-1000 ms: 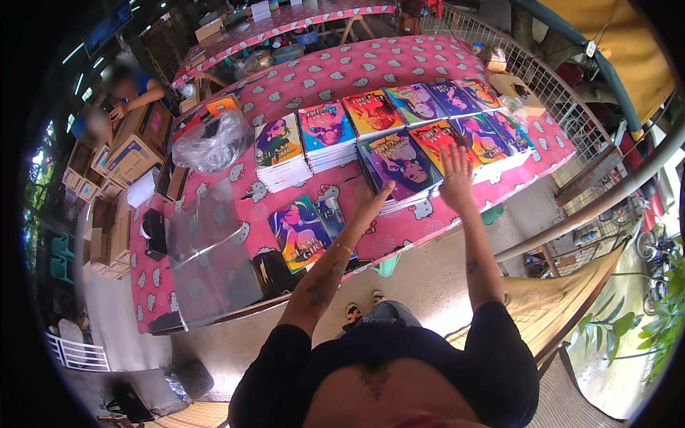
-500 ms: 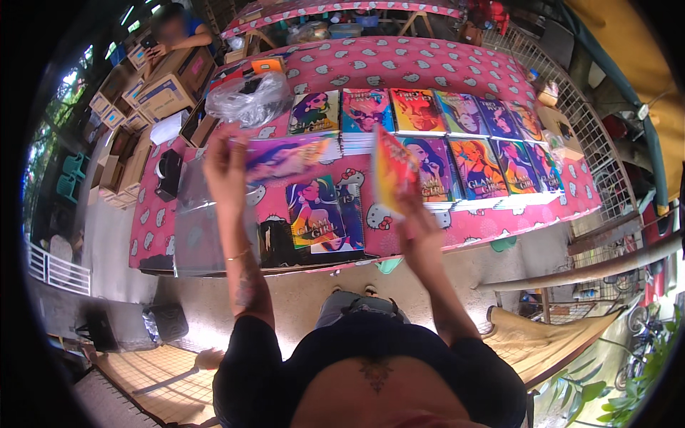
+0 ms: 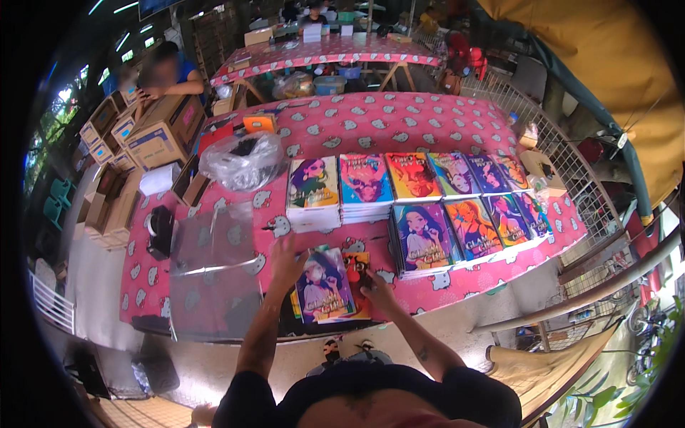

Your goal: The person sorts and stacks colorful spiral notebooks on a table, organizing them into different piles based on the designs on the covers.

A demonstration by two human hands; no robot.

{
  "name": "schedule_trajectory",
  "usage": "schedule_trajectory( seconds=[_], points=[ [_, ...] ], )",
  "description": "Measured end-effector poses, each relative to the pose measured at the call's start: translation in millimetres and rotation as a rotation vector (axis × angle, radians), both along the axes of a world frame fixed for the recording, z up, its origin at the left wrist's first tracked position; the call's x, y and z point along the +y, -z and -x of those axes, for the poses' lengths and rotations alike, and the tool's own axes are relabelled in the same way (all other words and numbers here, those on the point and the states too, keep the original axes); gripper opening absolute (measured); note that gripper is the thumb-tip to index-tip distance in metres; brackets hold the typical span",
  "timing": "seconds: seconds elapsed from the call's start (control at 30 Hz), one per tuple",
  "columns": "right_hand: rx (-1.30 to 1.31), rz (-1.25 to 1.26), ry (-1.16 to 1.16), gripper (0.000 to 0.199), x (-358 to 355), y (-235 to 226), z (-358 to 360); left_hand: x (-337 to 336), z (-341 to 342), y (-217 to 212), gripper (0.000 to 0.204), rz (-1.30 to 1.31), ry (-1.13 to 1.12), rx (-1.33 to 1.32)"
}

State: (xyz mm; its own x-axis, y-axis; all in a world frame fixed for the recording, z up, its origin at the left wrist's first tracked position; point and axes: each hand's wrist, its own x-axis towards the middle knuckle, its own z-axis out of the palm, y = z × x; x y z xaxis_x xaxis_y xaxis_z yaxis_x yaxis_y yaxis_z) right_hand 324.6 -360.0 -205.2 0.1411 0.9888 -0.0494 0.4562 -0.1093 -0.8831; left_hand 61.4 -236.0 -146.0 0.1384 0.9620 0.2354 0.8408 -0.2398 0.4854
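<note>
Half a second ago two books were held up in the air, one in each hand. Now the purple-covered book (image 3: 325, 285) is laid flat on the pink tablecloth (image 3: 399, 125), just in front of the book stacks (image 3: 371, 189), with the orange book (image 3: 358, 274) beside it. The left hand (image 3: 285, 260) and the right hand (image 3: 376, 291) are lowered onto them.

The counter (image 3: 428, 125) wears a pink cloth dotted with small white cartoon heads. At its near edge lies a book (image 3: 325, 285) with a purple and teal illustrated cover, over an orange and red one (image 3: 359, 274). Stacks of books (image 3: 421, 207) along the middle show purple, pink, orange and blue covers. Near the left edge sits a clear plastic bag (image 3: 242, 160), beside brown cardboard boxes (image 3: 160, 132).
</note>
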Motion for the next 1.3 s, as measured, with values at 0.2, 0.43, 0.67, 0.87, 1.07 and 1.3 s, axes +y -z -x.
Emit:
schedule_trajectory(
  seconds=[0.2, 0.43, 0.67, 0.87, 1.07, 1.3],
  points=[
    [0.041, 0.077, -0.048, 0.062, 6.7, -5.0, 20.7, -42.0, 28.0, 51.3, 0.087, 0.253, -0.179, -0.137],
    [0.28, 0.239, -0.057, 0.058, 13.3, -15.6, 24.7, -38.6, 9.1, 47.4, 0.071, 0.235, -0.052, -0.232],
    [0.01, -0.069, 0.009, 0.05, 9.0, -32.3, 36.9, -55.5, -0.1, 29.5, 0.066, -0.074, -0.172, 0.009],
    [1.692, 0.248, -0.124, 0.062, 31.1, -95.0, 65.9, -108.0, -64.5, -82.1, 0.054, -0.145, 0.619, -0.274],
    [0.992, -0.462, -0.238, 0.065, 85.9, -204.6, 12.9, -32.8, -44.9, -75.0, 0.056, -0.071, 0.484, -0.215],
    [-0.937, -0.347, 0.042, 0.061, 187.2, -84.4, -26.6, 106.1, -51.3, -48.9, 0.041, -0.532, 0.26, 0.289]
  ],
)
